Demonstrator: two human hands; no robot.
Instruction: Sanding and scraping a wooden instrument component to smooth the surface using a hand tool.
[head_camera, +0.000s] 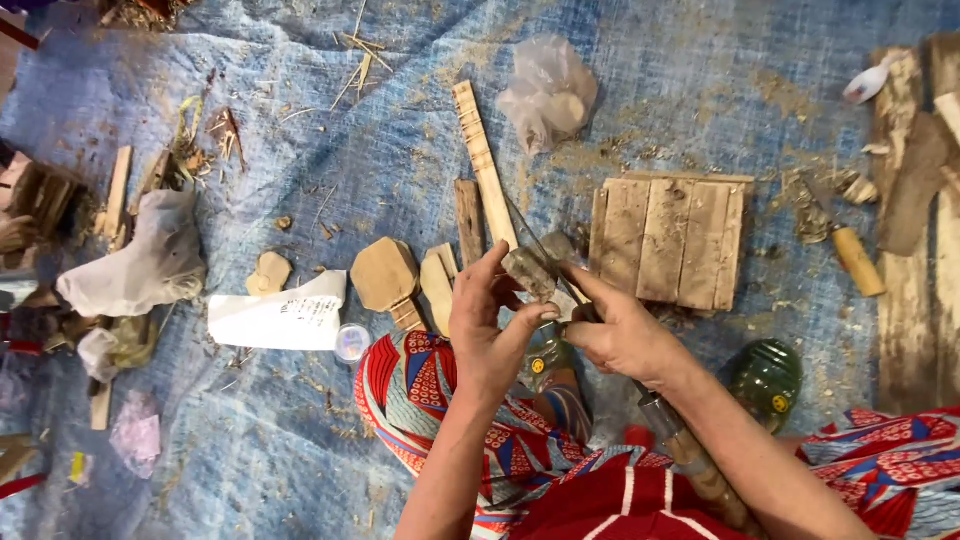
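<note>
- Upper middle of the frame: a clear plastic bag (547, 92), crumpled and knotted into a lump, lies on the blue tarp (300, 440) with something pale showing through it.
- Left of centre: a white paper slip (277, 317), a long rectangle curling at its upper right corner, lies flat with dark handwriting on it.
- Touching that slip's lower right end: a small round clear container (351, 343) with a bluish rim.
- Left edge, middle height: a white plastic bag (140, 262), bunched and bulging.
- Lower left: a small pinkish wrapper (136, 436), flat and crumpled, and near it at the edge a tiny yellow scrap (77, 466), too small to tell its kind.
</note>
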